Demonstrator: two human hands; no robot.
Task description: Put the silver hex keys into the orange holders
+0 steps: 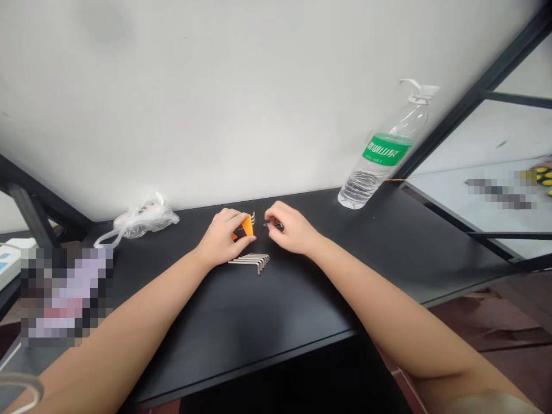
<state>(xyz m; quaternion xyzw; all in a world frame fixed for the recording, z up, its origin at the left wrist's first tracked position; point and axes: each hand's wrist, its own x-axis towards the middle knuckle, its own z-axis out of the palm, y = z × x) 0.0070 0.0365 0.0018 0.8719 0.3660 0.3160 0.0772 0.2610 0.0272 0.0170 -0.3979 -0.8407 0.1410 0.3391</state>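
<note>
My left hand (222, 236) is closed around an orange hex key holder (247, 226), gripping it between thumb and fingers. A few short bent ends of hex keys (253, 217) stick out past the holder's far side. To the right, my right hand (290, 227) is pinched on a small metal hex key (265, 225), much of it hidden by the fingers. Just below the left hand, several L-shaped hex keys (250, 260) lie side by side on the black table (259, 322), their bent ends pointing toward me.
A large water bottle (379, 152) with a green label stands at the back right, against the pale wall (241, 103). Crumpled clear plastic bag (144, 218) lies at the back left. Black metal frame bars (470, 109) flank the table; a white power strip (17, 259) is at far left.
</note>
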